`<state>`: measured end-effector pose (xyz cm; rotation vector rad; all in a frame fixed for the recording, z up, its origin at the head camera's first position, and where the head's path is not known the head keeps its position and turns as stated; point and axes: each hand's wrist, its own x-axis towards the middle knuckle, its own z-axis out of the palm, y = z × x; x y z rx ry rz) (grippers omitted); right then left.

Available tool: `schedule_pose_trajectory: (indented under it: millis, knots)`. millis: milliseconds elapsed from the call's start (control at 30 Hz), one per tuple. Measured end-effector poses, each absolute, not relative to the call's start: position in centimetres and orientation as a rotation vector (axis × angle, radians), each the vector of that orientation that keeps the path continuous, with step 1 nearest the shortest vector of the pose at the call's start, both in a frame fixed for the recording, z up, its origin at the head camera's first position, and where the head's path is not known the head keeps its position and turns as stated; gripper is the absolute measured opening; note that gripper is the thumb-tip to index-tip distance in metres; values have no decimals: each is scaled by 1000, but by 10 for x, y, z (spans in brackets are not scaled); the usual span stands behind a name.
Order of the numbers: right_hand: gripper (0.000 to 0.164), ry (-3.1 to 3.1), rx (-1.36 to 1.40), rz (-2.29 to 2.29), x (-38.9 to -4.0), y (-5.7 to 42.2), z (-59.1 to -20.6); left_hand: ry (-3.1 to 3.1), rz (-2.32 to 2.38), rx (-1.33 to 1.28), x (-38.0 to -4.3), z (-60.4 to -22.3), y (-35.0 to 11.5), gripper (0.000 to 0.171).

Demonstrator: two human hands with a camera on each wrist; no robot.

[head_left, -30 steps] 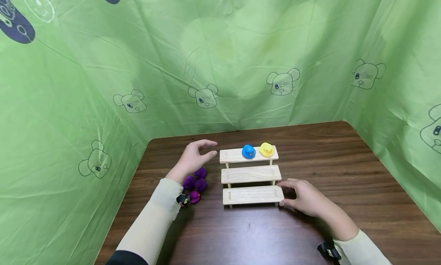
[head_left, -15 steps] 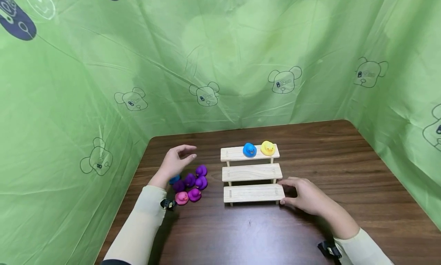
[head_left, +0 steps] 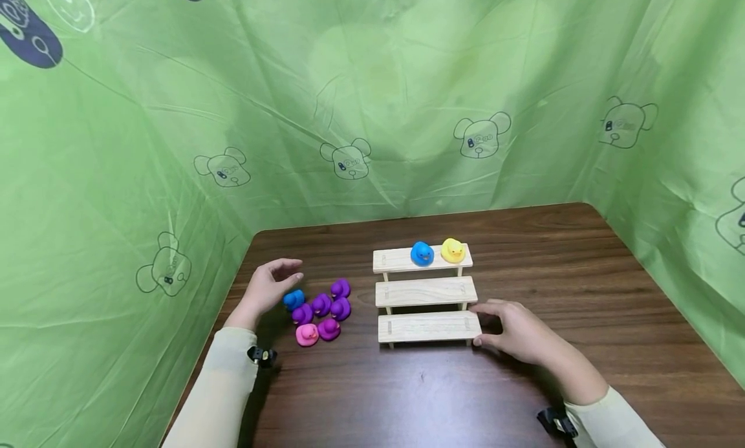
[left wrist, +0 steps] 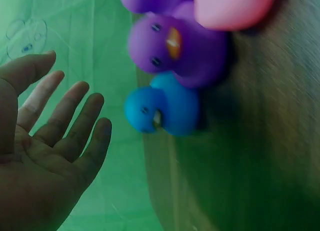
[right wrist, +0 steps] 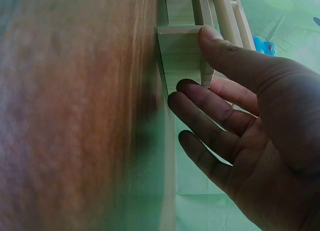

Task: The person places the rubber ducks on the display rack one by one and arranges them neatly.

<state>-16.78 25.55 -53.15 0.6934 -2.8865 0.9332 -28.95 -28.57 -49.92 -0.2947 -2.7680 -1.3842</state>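
Left hand (head_left: 264, 294) just kinda hangs loosely spread beside the blue duck (head_left: 294, 300) on the table (head_left: 372, 396); right hand (head_left: 515, 331) has the wooden rack (head_left: 427, 328) pinched by its bottom step, 2 more ducks (head_left: 422, 255) parked up top.

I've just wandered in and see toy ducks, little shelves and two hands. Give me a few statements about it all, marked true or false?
1. The yellow duck sits on the top shelf. True.
2. The left hand holds the yellow duck. False: it holds nothing, and is nearest the blue duck on the table.
3. The right hand touches the lowest shelf. True.
4. The pink duck sits on the lowest shelf. False: it is on the table.
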Motion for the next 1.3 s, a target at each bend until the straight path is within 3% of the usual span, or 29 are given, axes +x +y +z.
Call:
schedule_pose_trajectory:
  millis: [733,1300]
  knots:
    - [52,-2874,711,948,-165,254,-531,-2795,-1586,-301,-269,-537,-330,55]
    - [52,-2859,725,951,-167,255,-532,-2825,-1630,-219,-268,-552,-333,46]
